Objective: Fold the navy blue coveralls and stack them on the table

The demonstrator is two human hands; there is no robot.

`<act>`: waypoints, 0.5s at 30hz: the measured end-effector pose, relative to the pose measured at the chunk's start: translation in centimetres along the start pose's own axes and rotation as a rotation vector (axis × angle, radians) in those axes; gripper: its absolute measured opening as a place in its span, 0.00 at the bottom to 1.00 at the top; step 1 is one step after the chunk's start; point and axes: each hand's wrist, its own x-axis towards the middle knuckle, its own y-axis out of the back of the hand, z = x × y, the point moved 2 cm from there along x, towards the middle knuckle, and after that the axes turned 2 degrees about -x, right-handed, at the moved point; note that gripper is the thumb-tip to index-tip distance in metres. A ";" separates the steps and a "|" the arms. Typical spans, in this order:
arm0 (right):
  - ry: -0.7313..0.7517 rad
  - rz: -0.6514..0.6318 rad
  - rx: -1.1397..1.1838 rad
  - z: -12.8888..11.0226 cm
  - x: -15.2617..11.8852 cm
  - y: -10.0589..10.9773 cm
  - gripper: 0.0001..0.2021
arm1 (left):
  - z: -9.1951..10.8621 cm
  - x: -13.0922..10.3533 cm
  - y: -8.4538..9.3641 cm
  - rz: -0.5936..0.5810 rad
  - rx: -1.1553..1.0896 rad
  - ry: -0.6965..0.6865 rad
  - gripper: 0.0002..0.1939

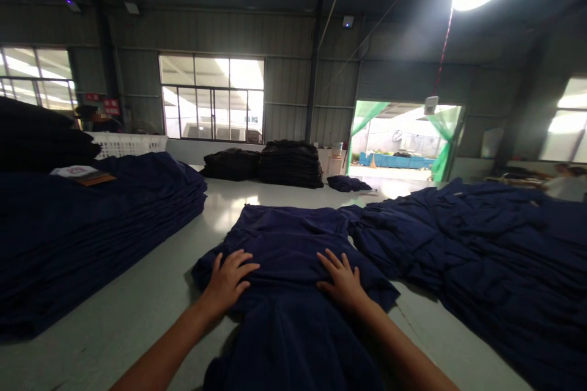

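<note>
A dark navy garment [288, 238] lies spread flat on the pale table [151, 293] in front of me. My left hand [228, 279] rests palm down on its left side, fingers apart. My right hand [342, 281] presses flat on the garment's right side, fingers spread too. Neither hand grips the cloth. The lower part of the garment runs toward me between my forearms.
A tall stack of folded navy garments [92, 226] fills the left. A loose heap of navy garments [481, 263] covers the right. Dark folded piles [288, 162] stand at the far end, near a white crate [128, 143]. A person [566, 182] is at the far right.
</note>
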 end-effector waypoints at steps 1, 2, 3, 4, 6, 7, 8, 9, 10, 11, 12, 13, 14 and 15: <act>0.037 -0.006 0.056 0.3 -0.2 0.9 0.32 | 0.3 -0.2 0.6 -0.082 -0.107 -0.054 0.24; 0.104 -0.046 0.123 0.4 -0.7 1.9 0.30 | 0.6 -0.5 1.2 -0.205 -0.226 -0.092 0.24; 0.200 -0.134 0.199 0.4 -1.2 2.9 0.27 | 0.9 -0.8 1.8 -0.345 -0.337 -0.111 0.25; 0.307 -0.262 0.275 0.3 -1.9 3.8 0.25 | 1.2 -1.3 2.4 -0.482 -0.420 -0.119 0.28; 0.443 -0.532 0.313 0.1 -3.2 4.9 0.25 | 2.0 -2.0 3.3 -0.670 -0.463 -0.113 0.36; 0.477 -0.628 0.285 0.1 -3.6 5.1 0.26 | 2.4 -2.3 3.6 -0.710 -0.427 -0.109 0.41; 0.492 -0.684 0.240 0.1 -3.8 5.0 0.28 | 2.8 -2.5 3.5 -0.727 -0.365 -0.097 0.44; 0.497 -0.707 0.192 0.2 -3.9 4.8 0.30 | 3.2 -2.7 3.3 -0.734 -0.288 -0.079 0.47; 0.498 -0.707 0.158 0.3 -3.7 4.4 0.32 | 3.7 -2.7 2.8 -0.722 -0.208 -0.057 0.48; 0.496 -0.695 0.142 0.4 -3.5 3.9 0.34 | 4.1 -2.7 2.2 -0.687 -0.141 -0.040 0.46; 0.494 -0.678 0.138 0.5 -3.3 3.4 0.34 | 4.4 -2.6 1.5 -0.631 -0.091 -0.038 0.42; 0.491 -0.653 0.146 0.6 -3.0 2.9 0.33 | 4.7 -2.4 0.9 -0.556 -0.067 -0.058 0.36; 0.491 -0.610 0.174 0.7 -2.7 2.5 0.30 | 5.0 -2.1 0.3 -0.478 -0.075 -0.093 0.29; 0.483 -0.550 0.231 0.7 -2.4 2.2 0.26 | 5.0 -1.7 -0.2 -0.393 -0.121 -0.119 0.22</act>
